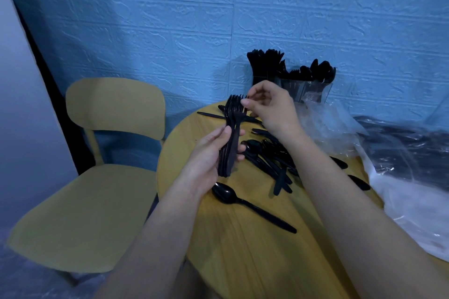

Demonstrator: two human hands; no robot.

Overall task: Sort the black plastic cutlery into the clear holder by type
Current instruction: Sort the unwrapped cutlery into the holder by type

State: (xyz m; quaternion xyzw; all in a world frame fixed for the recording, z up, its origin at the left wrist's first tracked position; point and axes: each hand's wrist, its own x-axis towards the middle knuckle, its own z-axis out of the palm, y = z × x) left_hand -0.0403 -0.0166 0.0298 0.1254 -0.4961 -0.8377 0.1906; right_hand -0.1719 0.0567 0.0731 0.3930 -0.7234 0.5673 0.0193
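Left hand [206, 153] grips a bundle of forks [232, 133]; right hand [269, 107] apparently pinches the tines. Squaring them should ease insertion into the clear holder [313, 87].

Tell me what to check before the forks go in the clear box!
1. Bundle of forks held firmly in the left hand: ok.
2. Tines all pointing the same way, up: ok.
3. Right hand fingers at the tines, squaring them: ok.
4. Clear holder upright at the table's far edge: ok.
5. Free room in the fork compartment: cannot tell, the holder already looks packed.
6. Loose fork left in the cutlery pile: cannot tell; the lone spoon waits separately.
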